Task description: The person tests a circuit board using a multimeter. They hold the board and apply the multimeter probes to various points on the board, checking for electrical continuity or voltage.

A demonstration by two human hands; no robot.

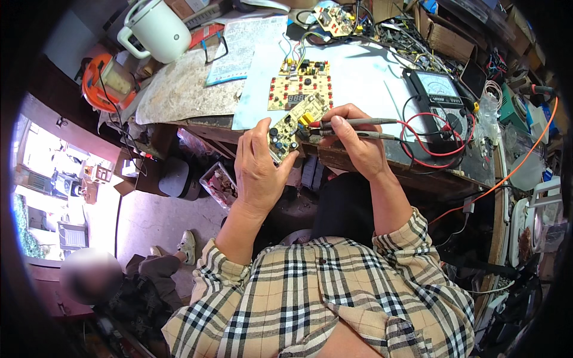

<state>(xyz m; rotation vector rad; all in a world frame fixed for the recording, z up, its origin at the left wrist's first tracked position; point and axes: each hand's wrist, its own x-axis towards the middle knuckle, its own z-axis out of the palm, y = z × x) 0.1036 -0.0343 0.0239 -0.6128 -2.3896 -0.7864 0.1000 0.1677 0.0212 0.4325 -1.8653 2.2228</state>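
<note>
My left hand (261, 161) grips a narrow tan circuit board (286, 126) by its lower end, tilted above the bench's front edge. Capacitors and a yellow component stand on it. In my right hand (361, 146) are two test probes, an upper one (370, 121) and a lower one (373, 135), their front ends at the board's right side. Whether the tips touch it I cannot tell. Red and black leads run to an analog multimeter (440, 104) on the right. Just beyond the held board lies a tan display board (280, 89) with red parts along its edges.
Another wired board (334, 21) sits at the back among cables. Papers (245, 48) and glasses (222, 48) lie left, near a white kettle-like jug (156, 33) and an orange container (107, 83). An orange cord (519, 167) crosses the right side. Another person (134, 292) is at lower left.
</note>
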